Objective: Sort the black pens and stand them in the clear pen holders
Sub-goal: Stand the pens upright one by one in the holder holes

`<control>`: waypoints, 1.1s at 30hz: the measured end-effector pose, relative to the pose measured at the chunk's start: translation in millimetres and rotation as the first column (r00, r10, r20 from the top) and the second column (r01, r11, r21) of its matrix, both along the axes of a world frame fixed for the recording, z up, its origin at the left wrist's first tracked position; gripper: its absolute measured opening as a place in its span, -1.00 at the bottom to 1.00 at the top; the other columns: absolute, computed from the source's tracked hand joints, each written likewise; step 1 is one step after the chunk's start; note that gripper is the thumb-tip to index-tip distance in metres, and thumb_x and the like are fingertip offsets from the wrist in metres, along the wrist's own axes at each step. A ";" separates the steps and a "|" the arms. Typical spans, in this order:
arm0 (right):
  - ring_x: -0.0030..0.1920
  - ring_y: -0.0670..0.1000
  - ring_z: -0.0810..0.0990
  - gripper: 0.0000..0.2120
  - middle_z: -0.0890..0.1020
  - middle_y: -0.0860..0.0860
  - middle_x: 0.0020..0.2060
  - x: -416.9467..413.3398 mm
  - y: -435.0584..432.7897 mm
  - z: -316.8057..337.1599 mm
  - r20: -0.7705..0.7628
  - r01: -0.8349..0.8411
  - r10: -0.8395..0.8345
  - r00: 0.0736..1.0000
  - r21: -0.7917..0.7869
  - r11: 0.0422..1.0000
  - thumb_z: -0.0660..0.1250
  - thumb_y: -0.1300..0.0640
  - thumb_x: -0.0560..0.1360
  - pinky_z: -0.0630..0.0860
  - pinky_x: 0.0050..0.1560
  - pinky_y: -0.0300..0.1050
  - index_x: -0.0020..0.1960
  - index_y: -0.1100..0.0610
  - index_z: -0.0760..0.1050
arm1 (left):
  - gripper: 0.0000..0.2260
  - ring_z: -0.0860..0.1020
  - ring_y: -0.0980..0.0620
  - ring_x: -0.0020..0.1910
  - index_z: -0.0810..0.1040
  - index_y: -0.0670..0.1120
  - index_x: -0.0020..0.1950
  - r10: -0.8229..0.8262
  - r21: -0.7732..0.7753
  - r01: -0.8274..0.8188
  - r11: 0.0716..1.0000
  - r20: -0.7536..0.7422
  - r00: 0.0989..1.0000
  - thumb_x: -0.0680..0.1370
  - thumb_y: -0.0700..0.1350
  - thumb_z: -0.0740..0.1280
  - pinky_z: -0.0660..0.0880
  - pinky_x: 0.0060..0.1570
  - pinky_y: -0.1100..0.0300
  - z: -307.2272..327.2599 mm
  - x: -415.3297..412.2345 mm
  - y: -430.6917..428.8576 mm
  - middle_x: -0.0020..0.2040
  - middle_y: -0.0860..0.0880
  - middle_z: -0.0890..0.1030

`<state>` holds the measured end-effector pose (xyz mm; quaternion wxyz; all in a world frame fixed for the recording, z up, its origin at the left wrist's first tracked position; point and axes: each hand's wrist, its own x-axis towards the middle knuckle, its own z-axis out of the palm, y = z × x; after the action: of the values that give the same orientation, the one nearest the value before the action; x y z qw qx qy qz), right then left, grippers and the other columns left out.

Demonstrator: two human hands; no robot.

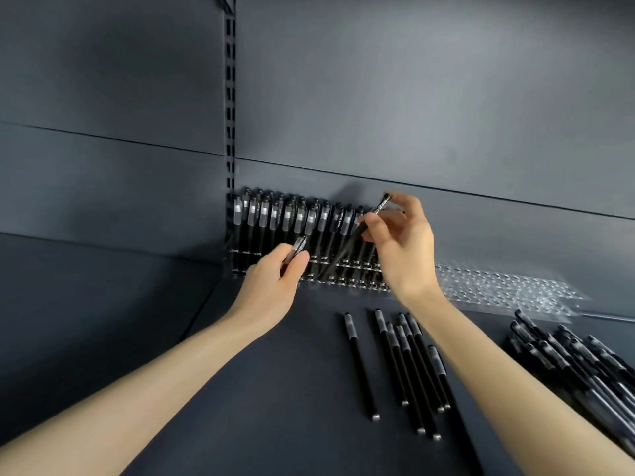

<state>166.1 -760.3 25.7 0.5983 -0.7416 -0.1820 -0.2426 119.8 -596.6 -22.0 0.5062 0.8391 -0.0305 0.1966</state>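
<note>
Black loose pens (398,365): lying on the dark shelf (275,389), with a pile (577,365) to their right.
Left hand (271,286): fingers and thumb curled round one pen (298,245).
Right hand (402,245): thumb and fingertips pinch a slanted pen (357,235) mid-barrel, other fingers loose.
Handling: probably light, stiff and smooth; grip the upper barrel and steer the tip.
Filled holder (240,261): pens upright.
Empty holder (508,286): just right.

Person's left hand (271,286) and right hand (402,242) are bare. Left forearm (120,389) and right forearm (515,372) bare too, right up to the frame edge. Slim fingers (415,207), seemingly short-nailed, though motion blur leaves that unsure.
</note>
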 end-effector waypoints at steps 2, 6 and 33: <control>-0.07 0.09 0.62 -0.70 0.62 -0.06 -0.09 6.0 9.9 -1.8 0.058 0.081 -0.077 0.995 -0.065 0.995 0.24 0.23 0.57 0.55 0.00 -0.06 0.26 0.03 0.34 | -0.67 0.26 0.15 -0.49 0.37 -0.16 -0.20 0.020 -0.049 -0.021 0.999 -0.013 1.000 0.64 0.03 0.11 0.26 -0.48 0.35 -1.7 8.9 5.4 -0.37 -0.03 0.37; -0.09 -0.02 0.60 -0.64 0.56 -0.05 -0.06 13.4 25.0 -2.8 0.205 0.194 -0.165 0.965 -0.131 0.972 0.21 0.31 0.56 0.47 -0.16 -0.38 0.35 0.16 0.35 | -0.69 0.28 0.13 -0.46 0.37 -0.16 -0.22 0.016 -0.206 -0.008 0.979 0.034 0.999 0.64 0.00 0.13 0.26 -0.47 0.34 -8.5 12.0 7.8 -0.35 -0.08 0.37; -0.19 -0.05 0.57 -0.72 0.56 -0.08 -0.21 34.7 37.6 -16.6 0.343 0.257 -0.122 0.931 -0.382 0.888 0.33 0.30 0.51 0.51 -0.11 -0.26 0.21 0.19 0.45 | -0.71 0.29 0.12 -0.47 0.42 -0.22 -0.07 -0.014 -0.374 0.027 0.927 0.038 0.999 0.63 0.00 0.15 0.27 -0.39 0.19 -12.3 13.2 13.1 -0.41 0.00 0.38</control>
<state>200.8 -722.7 9.1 0.3617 -0.8199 -0.2469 -0.3687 133.0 -583.5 -34.4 0.6585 0.7231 -0.0099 0.2082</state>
